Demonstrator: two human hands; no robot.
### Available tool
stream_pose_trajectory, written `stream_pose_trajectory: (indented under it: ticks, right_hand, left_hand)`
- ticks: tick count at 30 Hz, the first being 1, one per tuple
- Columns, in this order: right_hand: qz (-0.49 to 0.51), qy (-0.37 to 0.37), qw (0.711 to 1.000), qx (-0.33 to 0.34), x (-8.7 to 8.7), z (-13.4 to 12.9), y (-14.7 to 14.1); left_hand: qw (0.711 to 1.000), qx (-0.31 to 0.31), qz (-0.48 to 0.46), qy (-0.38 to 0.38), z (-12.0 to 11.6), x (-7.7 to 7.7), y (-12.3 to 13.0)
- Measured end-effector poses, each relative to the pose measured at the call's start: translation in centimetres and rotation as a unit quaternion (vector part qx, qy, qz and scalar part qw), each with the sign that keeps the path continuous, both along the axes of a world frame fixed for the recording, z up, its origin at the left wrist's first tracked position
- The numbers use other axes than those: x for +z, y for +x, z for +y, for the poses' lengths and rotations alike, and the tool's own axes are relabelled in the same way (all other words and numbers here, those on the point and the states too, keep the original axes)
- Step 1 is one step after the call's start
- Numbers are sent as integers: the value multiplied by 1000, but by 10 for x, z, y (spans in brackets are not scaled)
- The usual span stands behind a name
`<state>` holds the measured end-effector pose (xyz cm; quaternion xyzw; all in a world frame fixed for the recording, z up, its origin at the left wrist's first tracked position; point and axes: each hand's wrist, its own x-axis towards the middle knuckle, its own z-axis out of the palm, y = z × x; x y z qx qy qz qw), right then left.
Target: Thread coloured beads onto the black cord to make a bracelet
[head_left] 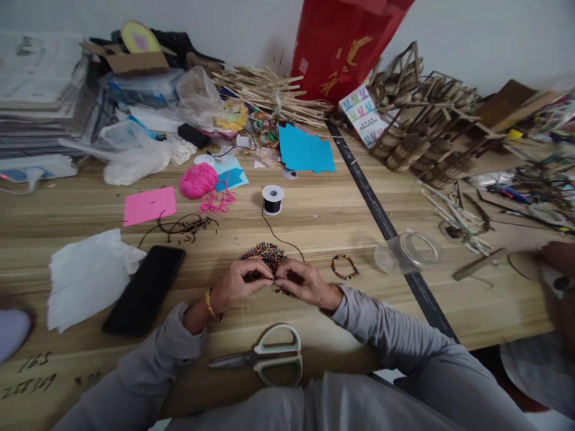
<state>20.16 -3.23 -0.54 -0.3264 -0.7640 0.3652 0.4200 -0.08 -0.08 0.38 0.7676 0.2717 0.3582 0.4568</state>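
Note:
My left hand (pixel 238 281) and my right hand (pixel 309 282) meet fingertip to fingertip, both in a pinch. What sits between the fingers is too small to make out. Just behind and below them lies a heap of small multicoloured beads (pixel 269 254), partly hidden by the hands. A spool of black cord (pixel 272 200) stands beyond the heap, and its cord runs down to pass behind my right hand. To the right, a finished-looking beaded bracelet (pixel 345 267) rests on the wood. White-handled scissors (pixel 276 356) lie close to my body.
A black phone (pixel 144 290) and a white tissue (pixel 87 278) lie at left, near black cord offcuts (pixel 188 225). Pink yarn (pixel 198 181) and blue paper (pixel 306 149) sit farther back. A clear plastic container (pixel 406 254) is at right; another person's hand (pixel 559 257) shows at the edge.

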Motion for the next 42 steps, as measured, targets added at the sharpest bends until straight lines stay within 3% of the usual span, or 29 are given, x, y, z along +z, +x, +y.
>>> stream_pose_trajectory:
  ticks: [7,18,23,26,33,42]
  right_hand:
    - [-5,-4,1000,14,1,0,0]
    - [-19,48,997,48,4,3,0]
    - [-14,55,993,104,10,2,2]
    - [4,30,993,112,10,1,4]
    - [11,-58,998,36,7,-2,3]
    - [65,-132,986,81,0,-2,0]
  left_hand:
    - [999,-4,-15,-47,0,-3,-1]
    - [1000,-16,-12,-20,0,4,1]
    - [998,-12,-3,-56,0,3,-2]
    - [998,0,-5,-68,1,3,-4]
    - [998,7,-4,-61,0,4,-4]
    - [1000,12,-25,-12,-2,3,-1]
